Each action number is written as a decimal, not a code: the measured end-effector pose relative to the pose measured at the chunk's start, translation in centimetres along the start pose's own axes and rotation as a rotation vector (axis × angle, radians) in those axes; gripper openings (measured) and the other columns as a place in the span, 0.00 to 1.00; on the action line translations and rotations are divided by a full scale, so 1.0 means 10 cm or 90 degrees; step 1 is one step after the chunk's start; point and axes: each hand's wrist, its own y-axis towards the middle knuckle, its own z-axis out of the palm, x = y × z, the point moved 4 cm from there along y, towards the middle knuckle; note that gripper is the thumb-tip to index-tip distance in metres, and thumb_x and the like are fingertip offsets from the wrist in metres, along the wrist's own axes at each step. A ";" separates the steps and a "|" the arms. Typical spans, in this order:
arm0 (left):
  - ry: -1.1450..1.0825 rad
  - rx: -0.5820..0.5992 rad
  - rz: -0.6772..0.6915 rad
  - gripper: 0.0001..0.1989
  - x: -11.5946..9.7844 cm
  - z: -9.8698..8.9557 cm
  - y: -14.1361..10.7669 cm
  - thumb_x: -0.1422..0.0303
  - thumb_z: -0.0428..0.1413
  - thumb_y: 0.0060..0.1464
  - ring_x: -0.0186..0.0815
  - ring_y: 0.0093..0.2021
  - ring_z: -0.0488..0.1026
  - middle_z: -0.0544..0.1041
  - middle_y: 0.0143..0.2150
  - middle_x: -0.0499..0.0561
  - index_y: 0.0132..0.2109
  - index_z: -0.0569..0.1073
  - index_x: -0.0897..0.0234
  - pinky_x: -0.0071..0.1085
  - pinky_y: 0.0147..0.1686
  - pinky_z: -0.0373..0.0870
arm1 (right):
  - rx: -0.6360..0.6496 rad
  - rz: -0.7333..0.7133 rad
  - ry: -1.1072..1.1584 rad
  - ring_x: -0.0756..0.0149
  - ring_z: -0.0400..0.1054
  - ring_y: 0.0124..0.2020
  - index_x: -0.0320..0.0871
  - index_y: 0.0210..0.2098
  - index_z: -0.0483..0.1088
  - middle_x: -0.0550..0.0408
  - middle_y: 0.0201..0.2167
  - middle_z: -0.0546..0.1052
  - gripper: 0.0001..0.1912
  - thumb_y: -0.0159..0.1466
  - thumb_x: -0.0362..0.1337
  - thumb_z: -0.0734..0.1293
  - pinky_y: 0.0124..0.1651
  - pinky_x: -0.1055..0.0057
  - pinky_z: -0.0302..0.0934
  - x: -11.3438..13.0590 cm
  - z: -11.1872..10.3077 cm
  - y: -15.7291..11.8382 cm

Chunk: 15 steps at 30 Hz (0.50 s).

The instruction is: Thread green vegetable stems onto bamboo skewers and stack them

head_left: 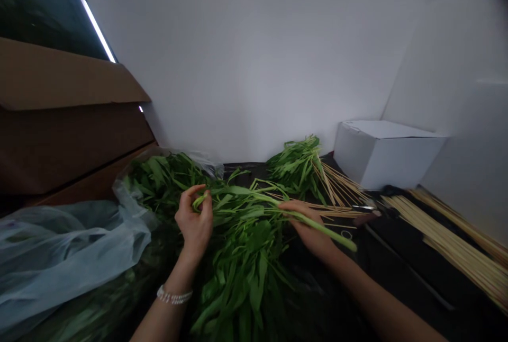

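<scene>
My right hand [304, 223] is closed around a long, thick green stem of a leafy vegetable that looks like water spinach [329, 233]; the cut end points right toward me. At the leafy end, my left hand [194, 220] has thumb and fingers curled together around a small light-green leaf or shoot [198, 203]. Whether that piece is still attached to the stem I cannot tell. Below both hands lies a loose pile of long-leaved greens [250, 273]. A white beaded bracelet [173, 296] circles my left wrist.
Left, a clear plastic bag [79, 246] holds more greens [162, 175], beside a large cardboard box [67, 141]. Behind lies a bunch of greens on thin sticks [297, 164]. A white box [381, 151] stands back right, with bundled wooden sticks [456, 241] before it.
</scene>
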 end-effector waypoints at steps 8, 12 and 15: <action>0.117 0.370 0.481 0.17 -0.46 0.35 -0.41 0.75 0.52 0.60 0.41 0.52 0.70 0.79 0.49 0.53 0.53 0.74 0.56 0.40 0.50 0.61 | 0.100 -0.205 -0.134 0.58 0.71 0.45 0.54 0.44 0.78 0.51 0.39 0.79 0.12 0.65 0.36 0.65 0.50 0.58 0.63 -0.01 0.15 -0.09; 0.113 0.457 0.482 0.18 -0.45 0.47 -0.49 0.73 0.52 0.61 0.41 0.56 0.68 0.79 0.48 0.53 0.57 0.71 0.56 0.42 0.54 0.58 | 0.120 -0.247 -0.159 0.56 0.70 0.47 0.55 0.46 0.78 0.51 0.39 0.80 0.13 0.65 0.36 0.65 0.51 0.57 0.63 -0.06 0.21 -0.13; 0.127 0.484 0.451 0.16 -0.40 0.50 -0.50 0.73 0.52 0.61 0.40 0.49 0.71 0.79 0.42 0.53 0.54 0.73 0.58 0.42 0.52 0.59 | 0.113 -0.260 -0.169 0.56 0.69 0.49 0.55 0.49 0.76 0.51 0.42 0.79 0.15 0.64 0.36 0.65 0.52 0.55 0.63 -0.04 0.23 -0.15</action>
